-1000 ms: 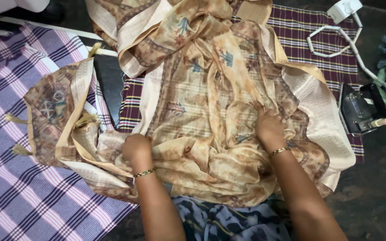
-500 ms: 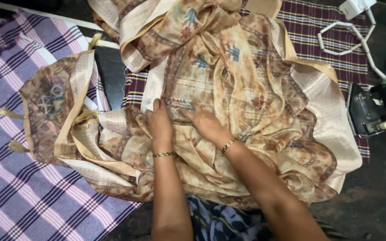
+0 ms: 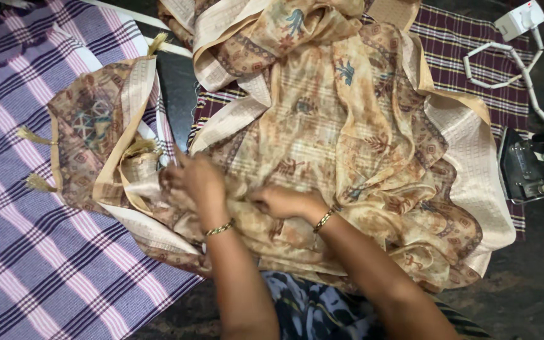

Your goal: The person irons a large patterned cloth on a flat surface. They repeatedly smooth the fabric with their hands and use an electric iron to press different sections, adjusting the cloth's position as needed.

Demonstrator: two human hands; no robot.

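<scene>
On the maroon checked cloth [image 3: 467,53] before you, the beige printed sari [image 3: 347,145] lies heaped and creased, one tasselled end [image 3: 89,132] spilling onto the purple striped mat [image 3: 45,252]. Your left hand [image 3: 199,179] pinches a bunched fold near its left edge; your right hand [image 3: 281,201] seems closed on gathered cloth just beside it, though folds partly hide the fingers. Judging by the rumpled spread, most of the smoothing is left. The iron [image 3: 527,167] sits at the right, untouched.

Beige floral sari [image 3: 347,145], purple striped cloth [image 3: 26,252].
</scene>
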